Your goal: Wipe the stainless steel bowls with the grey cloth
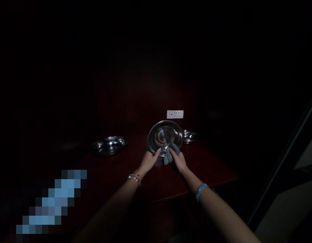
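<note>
A round stainless steel bowl (164,135) is held up and tilted, its inside facing me, above the dark red table. My left hand (148,161) grips its lower left rim, thumb over the edge and the other fingers hidden behind. In my right hand (179,161) is a grey-green cloth (168,158), pressed against the bowl's lower right rim. Part of the cloth hangs below the rim.
A wide, shallow steel bowl (110,145) rests on the table (171,192) at the left. More steel bowls (190,136), seemingly stacked, stand at the right behind the held one. A white socket panel (175,114) is on the back wall. The surroundings are very dark.
</note>
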Demonstrator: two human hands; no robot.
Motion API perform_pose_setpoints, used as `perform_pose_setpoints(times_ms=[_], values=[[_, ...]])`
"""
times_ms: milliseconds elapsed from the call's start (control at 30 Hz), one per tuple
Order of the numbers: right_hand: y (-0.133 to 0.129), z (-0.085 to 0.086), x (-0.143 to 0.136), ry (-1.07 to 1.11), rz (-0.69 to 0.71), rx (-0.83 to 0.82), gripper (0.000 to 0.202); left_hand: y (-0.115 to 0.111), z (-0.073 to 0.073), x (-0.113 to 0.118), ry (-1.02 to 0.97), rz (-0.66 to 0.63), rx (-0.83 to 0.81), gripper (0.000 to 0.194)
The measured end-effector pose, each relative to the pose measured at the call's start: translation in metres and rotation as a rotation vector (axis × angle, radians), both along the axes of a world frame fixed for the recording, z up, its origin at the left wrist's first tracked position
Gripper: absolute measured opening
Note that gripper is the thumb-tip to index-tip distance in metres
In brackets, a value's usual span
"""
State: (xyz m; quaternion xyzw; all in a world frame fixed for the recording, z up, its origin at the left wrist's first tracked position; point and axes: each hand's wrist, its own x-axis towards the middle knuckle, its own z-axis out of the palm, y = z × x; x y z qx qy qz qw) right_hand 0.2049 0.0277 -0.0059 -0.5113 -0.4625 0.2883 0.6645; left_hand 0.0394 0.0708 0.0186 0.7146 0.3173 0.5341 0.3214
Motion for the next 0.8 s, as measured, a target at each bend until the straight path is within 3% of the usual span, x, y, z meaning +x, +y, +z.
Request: perform_pose_setpoints(times_ms=[167, 433, 500, 667, 800], values=[[-0.005, 0.005, -0.004, 0.01, 0.05, 0.009, 0.043, 0.006, -0.006, 0.003, -0.02, -0.157, -0.038, 0.035], [-0.003, 0.002, -0.006, 0.006, 0.11, -0.014, 0.042, 0.008, -0.003, 0.005, -0.11, -0.117, -0.051, 0.028], [-0.003, 0.002, -0.005, 0.027, 0.108, -0.002, 0.042, 0.01, -0.003, 0.001, -0.084, -0.056, -0.036, 0.024], [-0.004, 0.002, -0.002, 0.07, 0.082, 0.009, 0.046, 0.012, 0.002, -0.02, -0.065, 0.279, 0.036, 0.028], [-0.004, 0.002, -0.001, 0.112, 0.069, 0.041, 0.047, 0.005, 0.009, -0.027, -0.078, 0.308, 0.017, 0.034]])
